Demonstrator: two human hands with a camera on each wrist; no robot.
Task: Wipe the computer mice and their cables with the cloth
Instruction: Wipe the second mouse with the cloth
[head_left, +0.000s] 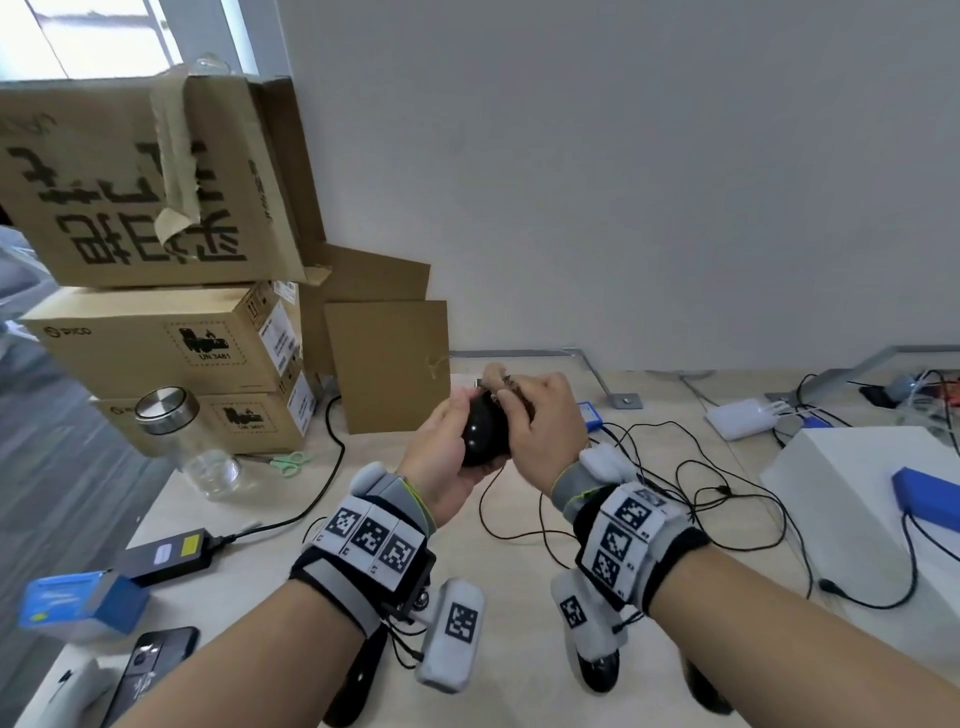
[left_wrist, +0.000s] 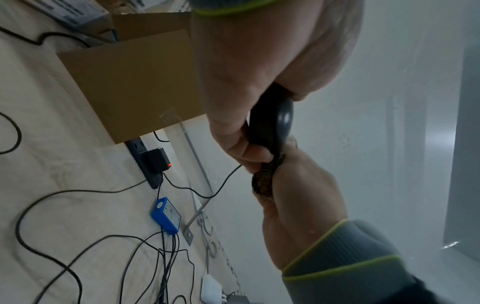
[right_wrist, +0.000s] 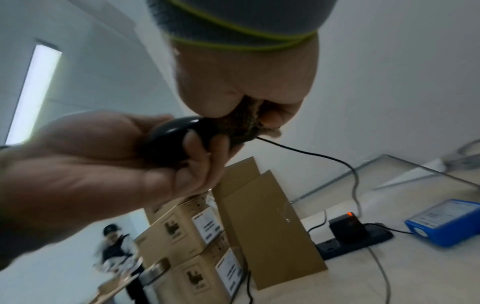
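My left hand grips a glossy black computer mouse above the table, fingers curled under it. My right hand holds a brownish cloth bunched in its fingers and presses it on the mouse's front end. The left wrist view shows the mouse in my left hand with the cloth against its tip. From the right wrist view the cloth covers the mouse where its thin black cable leaves. The cable hangs down to the table.
Stacked cardboard boxes and a loose cardboard sheet stand at the left back. A glass jar, green scissors, a power adapter, a phone, a blue box, tangled cables and a power strip lie on the table.
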